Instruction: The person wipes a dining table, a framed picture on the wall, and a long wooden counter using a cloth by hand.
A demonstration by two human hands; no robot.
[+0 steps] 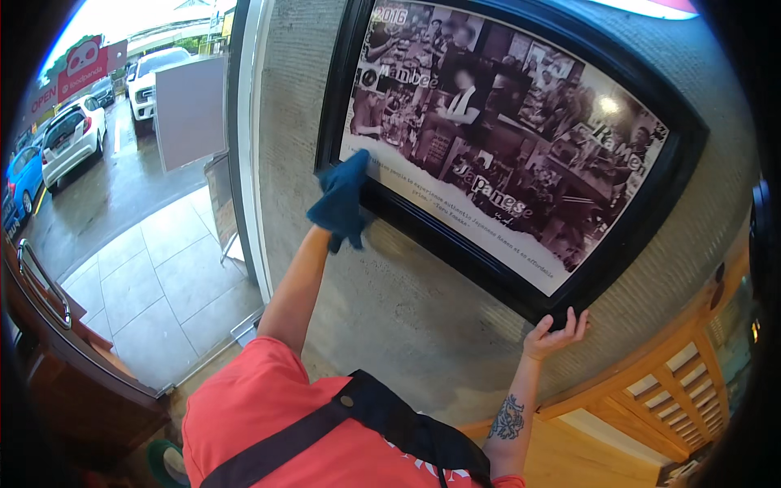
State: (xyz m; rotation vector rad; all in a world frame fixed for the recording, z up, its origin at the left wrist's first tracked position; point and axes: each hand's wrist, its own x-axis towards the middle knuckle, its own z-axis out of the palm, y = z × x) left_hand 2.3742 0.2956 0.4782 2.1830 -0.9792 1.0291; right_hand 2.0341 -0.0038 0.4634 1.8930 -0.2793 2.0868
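Observation:
A blue cloth (343,198) lies in my left hand (320,236) and hides nearly all of its fingers. Hand and cloth are at the lower left corner of a large framed poster (464,226) on the wall. The cloth covers part of the black picture frame (439,259) there and overlaps the poster's pale lower border. At the frame's lower right corner, my right hand (556,335) cups the black edge from below, with thumb and fingertips showing. The poster carries a collage of dark photographs and printed writing. It looks tilted in this view.
Behind the frame is a rough grey wall (415,323). A slatted wooden panel (677,390) stands low on the right. To the left, a dark door (73,366) with a metal handle (46,283) stands beside a doorway onto pale tiles (165,274). Parked cars are outside.

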